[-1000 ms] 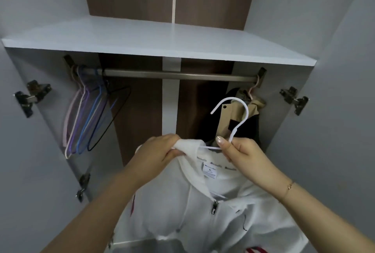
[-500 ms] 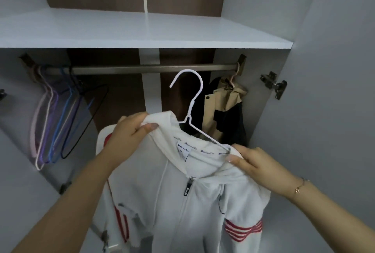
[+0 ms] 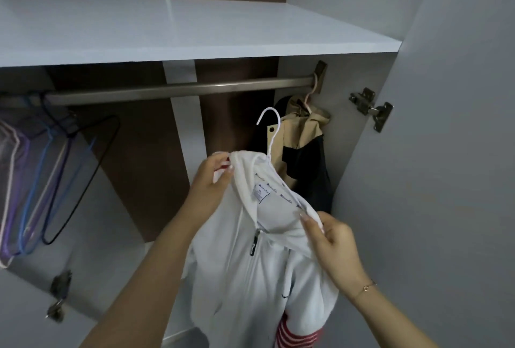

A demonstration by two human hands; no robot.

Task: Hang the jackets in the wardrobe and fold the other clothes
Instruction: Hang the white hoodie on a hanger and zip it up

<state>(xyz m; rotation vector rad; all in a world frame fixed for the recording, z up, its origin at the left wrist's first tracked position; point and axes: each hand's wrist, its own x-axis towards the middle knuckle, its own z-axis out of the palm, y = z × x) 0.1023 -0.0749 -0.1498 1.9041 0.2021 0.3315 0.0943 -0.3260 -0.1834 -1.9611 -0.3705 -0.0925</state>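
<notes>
A white zip jacket (image 3: 259,269) with red stripes on its sleeve hangs on a white hanger (image 3: 271,135), whose hook points up below the metal rail (image 3: 178,89) without touching it. My left hand (image 3: 211,183) grips the jacket's left shoulder near the hood. My right hand (image 3: 331,241) pinches the collar on the right side. The hanger's arms are hidden inside the jacket.
A beige and black jacket (image 3: 303,152) hangs at the rail's right end. Several empty coloured hangers (image 3: 41,180) hang at the left end. A white shelf (image 3: 172,32) lies above the rail. The open right door (image 3: 446,180) stands close, with a hinge (image 3: 372,109).
The jacket and both hands have shifted right, toward the beige jacket. The hanger's hook now sits lower relative to the rail. My right hand moved from the shoulder to pinching the collar.
</notes>
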